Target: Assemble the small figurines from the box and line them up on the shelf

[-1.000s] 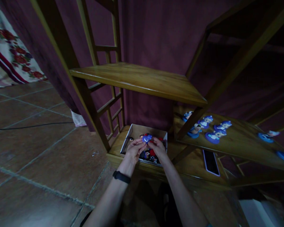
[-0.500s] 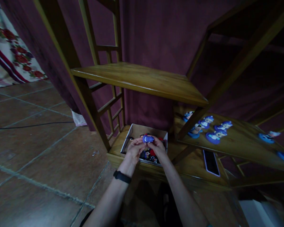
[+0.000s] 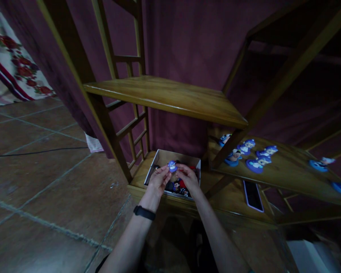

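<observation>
A small purple and white figurine (image 3: 172,165) is held above an open box (image 3: 159,155). My left hand (image 3: 158,179) grips it from the left with pinched fingers. From the right, the fingers of my right hand (image 3: 188,177) close on it too. Below my hands, the box holds several small figures (image 3: 178,186) in black, red and other dark colours; my hands hide part of them. A dark band circles my left wrist.
On the shelf to the right stand several purple figurines (image 3: 259,163) and blue-based ones (image 3: 233,157). A phone (image 3: 253,195) lies on the lower board. One wooden shelf (image 3: 165,93) juts out above the box, and uprights flank it.
The figurine has been turned in my fingers, so its white front now shows instead of its mostly purple side. It has shifted slightly left.
</observation>
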Demonstrator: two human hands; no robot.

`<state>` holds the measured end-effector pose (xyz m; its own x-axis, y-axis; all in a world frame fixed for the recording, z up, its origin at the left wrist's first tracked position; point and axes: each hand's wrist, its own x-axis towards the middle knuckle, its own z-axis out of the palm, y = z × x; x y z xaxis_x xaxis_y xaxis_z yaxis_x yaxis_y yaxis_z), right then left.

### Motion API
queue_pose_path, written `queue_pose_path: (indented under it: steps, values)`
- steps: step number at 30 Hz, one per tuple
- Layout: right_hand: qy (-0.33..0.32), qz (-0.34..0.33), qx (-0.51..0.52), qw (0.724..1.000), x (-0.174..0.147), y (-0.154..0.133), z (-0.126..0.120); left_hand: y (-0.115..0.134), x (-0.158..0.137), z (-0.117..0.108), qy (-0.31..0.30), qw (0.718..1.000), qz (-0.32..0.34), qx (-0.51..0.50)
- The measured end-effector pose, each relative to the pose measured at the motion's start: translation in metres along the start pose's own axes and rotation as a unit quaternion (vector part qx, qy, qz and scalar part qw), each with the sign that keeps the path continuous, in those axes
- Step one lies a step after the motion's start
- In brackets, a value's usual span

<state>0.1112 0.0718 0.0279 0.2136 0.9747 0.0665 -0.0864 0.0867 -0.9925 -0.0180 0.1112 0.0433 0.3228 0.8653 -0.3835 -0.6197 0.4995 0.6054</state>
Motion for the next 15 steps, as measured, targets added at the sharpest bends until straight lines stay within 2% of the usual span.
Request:
queue_pose_path:
  steps: [7, 15]
  values:
    - [-0.016, -0.024, -0.047, 0.999, -0.0007, 0.0063, 0.0009, 0.0014, 0.0065, -0.0045, 0.024, 1.000, -0.002, -0.021]
    - [-0.011, -0.083, -0.170, 0.982, -0.0070, 0.0024, 0.0015, 0.0046, 0.0074, -0.0035, 0.044, 0.997, -0.047, -0.030]
